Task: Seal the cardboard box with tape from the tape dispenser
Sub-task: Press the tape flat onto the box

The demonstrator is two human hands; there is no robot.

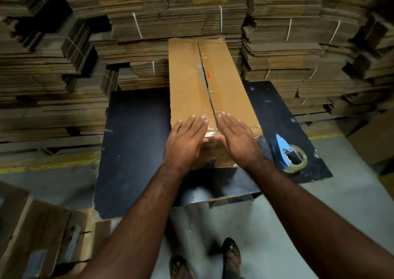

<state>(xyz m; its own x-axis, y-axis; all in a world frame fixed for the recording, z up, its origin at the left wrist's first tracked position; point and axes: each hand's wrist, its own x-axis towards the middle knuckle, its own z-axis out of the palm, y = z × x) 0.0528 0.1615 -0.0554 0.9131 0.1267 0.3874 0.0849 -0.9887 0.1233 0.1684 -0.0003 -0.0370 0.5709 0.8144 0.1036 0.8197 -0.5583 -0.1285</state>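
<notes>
Left hand (185, 139) and right hand (236, 139), fingers spread flat, press the taped cardboard box (210, 87) on the desk (136, 142); tape dispenser (287, 154) at four o'clock.

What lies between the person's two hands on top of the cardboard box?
In the head view, the box's taped centre seam runs between the left hand and the right hand, both lying flat on the cardboard box.

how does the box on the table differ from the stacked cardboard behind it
The cardboard box is assembled, its flaps closed; the stacked cardboard lies folded flat. The box has clear tape along its seam; the stacks are bundled with white string. The box rests on the black table under both hands; the stacks stand untouched behind it. Both are plain brown cardboard.
</notes>
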